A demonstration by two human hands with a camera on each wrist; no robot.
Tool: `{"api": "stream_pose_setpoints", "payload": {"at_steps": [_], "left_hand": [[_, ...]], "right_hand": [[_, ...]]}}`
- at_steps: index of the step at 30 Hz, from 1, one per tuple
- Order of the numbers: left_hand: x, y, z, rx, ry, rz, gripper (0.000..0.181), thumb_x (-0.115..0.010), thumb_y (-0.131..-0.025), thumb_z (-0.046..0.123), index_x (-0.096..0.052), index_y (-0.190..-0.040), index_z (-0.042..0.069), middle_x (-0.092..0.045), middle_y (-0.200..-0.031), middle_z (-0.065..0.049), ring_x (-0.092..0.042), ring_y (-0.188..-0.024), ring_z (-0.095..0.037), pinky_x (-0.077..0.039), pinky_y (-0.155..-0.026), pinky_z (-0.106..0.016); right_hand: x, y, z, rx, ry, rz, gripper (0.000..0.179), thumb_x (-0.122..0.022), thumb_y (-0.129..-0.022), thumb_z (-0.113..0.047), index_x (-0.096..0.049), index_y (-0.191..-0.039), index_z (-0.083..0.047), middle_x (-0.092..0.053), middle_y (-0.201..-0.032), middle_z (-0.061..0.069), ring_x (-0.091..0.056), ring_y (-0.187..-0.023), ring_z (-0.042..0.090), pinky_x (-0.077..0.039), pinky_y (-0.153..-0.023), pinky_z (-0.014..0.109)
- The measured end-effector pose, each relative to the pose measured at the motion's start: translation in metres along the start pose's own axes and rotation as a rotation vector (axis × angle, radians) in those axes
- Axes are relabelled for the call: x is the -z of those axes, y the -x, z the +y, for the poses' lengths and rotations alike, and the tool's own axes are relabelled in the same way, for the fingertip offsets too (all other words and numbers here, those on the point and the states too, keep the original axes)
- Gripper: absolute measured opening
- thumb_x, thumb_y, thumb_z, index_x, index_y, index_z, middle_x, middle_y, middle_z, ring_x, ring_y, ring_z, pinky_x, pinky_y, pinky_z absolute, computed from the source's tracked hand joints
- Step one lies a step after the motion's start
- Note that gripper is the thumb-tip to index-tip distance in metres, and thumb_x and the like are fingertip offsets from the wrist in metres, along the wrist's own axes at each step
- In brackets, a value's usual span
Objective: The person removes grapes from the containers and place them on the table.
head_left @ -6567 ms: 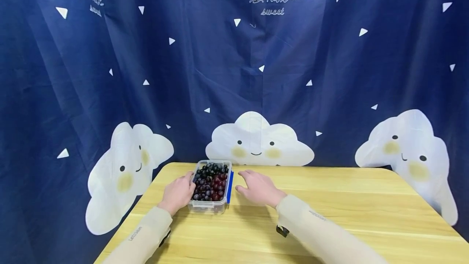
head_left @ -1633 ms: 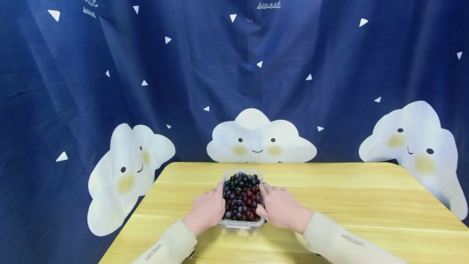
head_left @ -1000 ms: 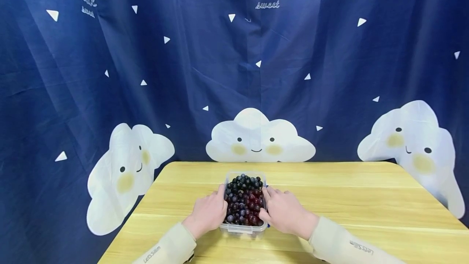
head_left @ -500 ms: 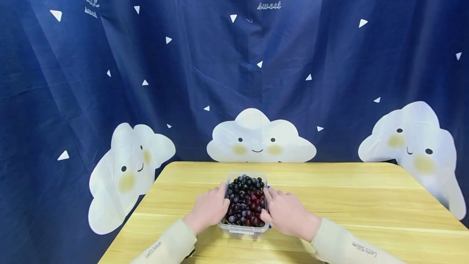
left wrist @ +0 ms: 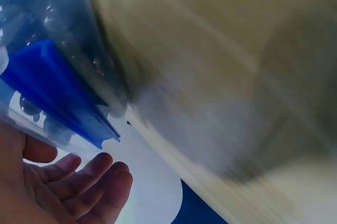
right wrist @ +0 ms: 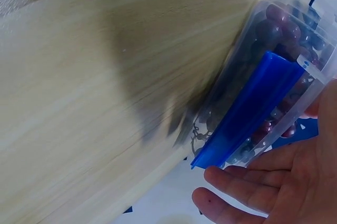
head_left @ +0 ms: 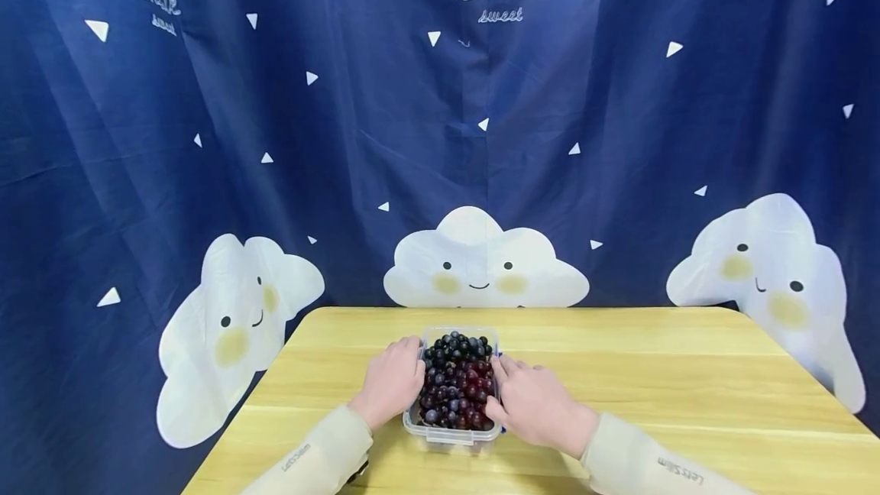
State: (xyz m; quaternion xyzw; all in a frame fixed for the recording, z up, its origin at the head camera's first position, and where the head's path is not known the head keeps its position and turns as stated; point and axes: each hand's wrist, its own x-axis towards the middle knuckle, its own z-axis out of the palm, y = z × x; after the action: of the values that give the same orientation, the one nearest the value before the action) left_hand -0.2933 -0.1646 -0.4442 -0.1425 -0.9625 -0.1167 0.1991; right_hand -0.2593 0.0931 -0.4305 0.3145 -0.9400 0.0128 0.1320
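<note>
A clear plastic food container (head_left: pixel 450 435) full of dark and reddish grapes (head_left: pixel 455 384) stands on the table, near its middle. My left hand (head_left: pixel 390 380) is at the container's left side, its thumb by the rim. In the left wrist view its loosely bent fingers (left wrist: pixel 87 182) lie beside a blue latch (left wrist: pixel 55 87). On the other side, my right hand (head_left: pixel 539 407) has its thumb at the rim and its fingers along the outer wall. The right wrist view shows those fingers (right wrist: pixel 247 187) nearly straight, below another blue latch (right wrist: pixel 253 111) that hangs down.
The light wooden table (head_left: pixel 653 380) extends to both sides of the container. Behind its far edge hangs a dark blue curtain (head_left: pixel 412 121) printed with white clouds and triangles.
The container was farther left 6.6 seconds ago, with the right hand apart from it; it has come to the middle. In the last half second the left thumb has drawn back from above the grapes.
</note>
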Motion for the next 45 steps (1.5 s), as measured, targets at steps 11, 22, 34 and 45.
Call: {"api": "stream_pose_setpoints", "payload": {"at_steps": [11,22,34,45], "left_hand": [[-0.007,0.008,0.0,0.026,-0.017,0.011,0.024,-0.052,-0.094,0.019,-0.063,-0.11,0.005,-0.066,-0.091,-0.006,-0.064,-0.08,-0.024,-0.055,-0.065,-0.047],[-0.009,0.008,-0.004,0.055,0.015,-0.004,0.033,-0.051,-0.095,0.02,-0.063,-0.122,0.005,-0.068,-0.1,-0.009,-0.066,-0.085,-0.026,-0.055,-0.064,-0.046],[-0.008,0.002,-0.001,0.077,0.018,-0.063,0.047,-0.047,-0.098,0.026,-0.057,-0.141,0.01,-0.07,-0.113,-0.011,-0.068,-0.095,-0.029,-0.057,-0.072,-0.048],[-0.005,0.001,0.002,0.094,0.023,-0.081,0.047,-0.046,-0.099,0.025,-0.056,-0.142,0.01,-0.07,-0.114,-0.012,-0.068,-0.092,-0.029,-0.053,-0.061,-0.043]], "right_hand": [[-0.002,0.001,-0.003,0.028,0.014,0.016,0.062,-0.046,-0.101,-0.042,-0.057,-0.137,0.008,-0.059,-0.139,0.024,-0.064,-0.12,0.039,-0.057,-0.087,0.049],[0.001,-0.003,-0.003,0.023,0.004,-0.037,0.065,-0.044,-0.102,-0.043,-0.053,-0.139,0.008,-0.056,-0.141,0.026,-0.06,-0.124,0.04,-0.054,-0.095,0.049],[0.013,-0.011,0.006,-0.007,-0.047,-0.129,0.067,-0.051,-0.1,-0.048,-0.053,-0.141,0.006,-0.056,-0.141,0.024,-0.059,-0.126,0.041,-0.052,-0.098,0.052],[0.026,-0.023,0.013,0.084,0.028,0.017,0.034,-0.065,-0.091,-0.036,-0.073,-0.104,-0.006,-0.069,-0.096,0.006,-0.063,-0.081,0.022,-0.056,-0.063,0.041]]}}
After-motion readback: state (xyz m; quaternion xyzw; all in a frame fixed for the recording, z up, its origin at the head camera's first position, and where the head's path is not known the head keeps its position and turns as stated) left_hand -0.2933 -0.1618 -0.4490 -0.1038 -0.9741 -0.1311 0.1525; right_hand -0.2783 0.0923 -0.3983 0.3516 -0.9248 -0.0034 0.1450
